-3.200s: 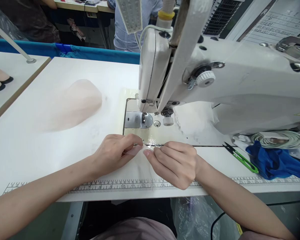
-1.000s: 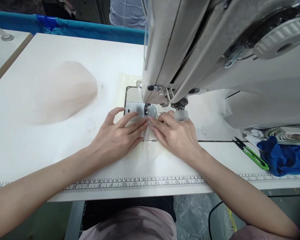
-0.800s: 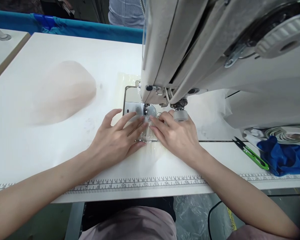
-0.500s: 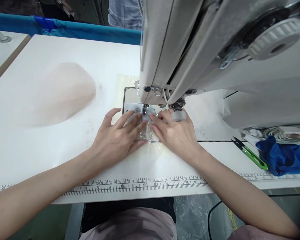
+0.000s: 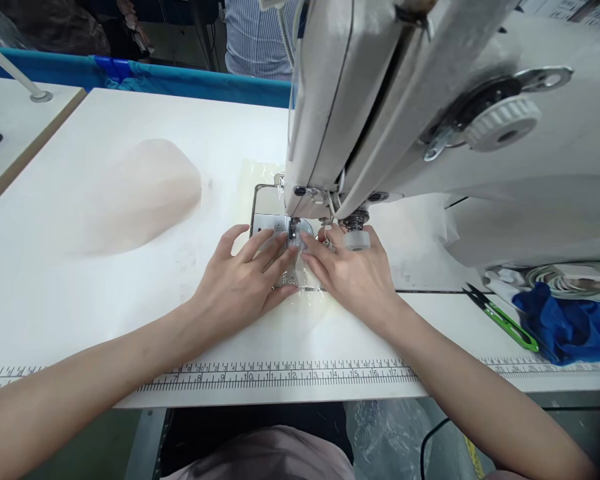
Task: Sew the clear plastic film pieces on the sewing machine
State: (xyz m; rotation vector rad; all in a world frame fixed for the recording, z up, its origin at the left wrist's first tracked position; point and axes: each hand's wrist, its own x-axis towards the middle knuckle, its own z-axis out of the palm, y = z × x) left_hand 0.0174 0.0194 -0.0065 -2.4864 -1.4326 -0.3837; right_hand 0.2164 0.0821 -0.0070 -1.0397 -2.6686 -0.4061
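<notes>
My left hand (image 5: 243, 277) lies palm down left of the presser foot (image 5: 294, 230) of a sewing machine (image 5: 325, 133), its fingers spread and the fingertips at the metal needle plate (image 5: 267, 221). On the other side, my right hand (image 5: 355, 273) has bent fingers, with thumb and index finger close together at a small pale, sheer piece of fabric (image 5: 303, 273). That piece lies in front of the foot between both hands, partly under the fingers. Some right fingers are hidden behind the machine head's round knob (image 5: 357, 239).
Green thread snips (image 5: 505, 320) and a bundled blue cloth (image 5: 570, 323) lie at the right. A ruler strip (image 5: 280, 377) runs along the table's front edge. Pale sheer fabric (image 5: 150, 193) rests on the white table at left. Beyond the blue cloth barrier (image 5: 190, 78), another person's striped shirt (image 5: 260, 40) shows.
The camera view has shifted slightly, so the table and machine sit lower in the picture. Both hands stay beside the presser foot, with hardly any visible movement of the fingers.
</notes>
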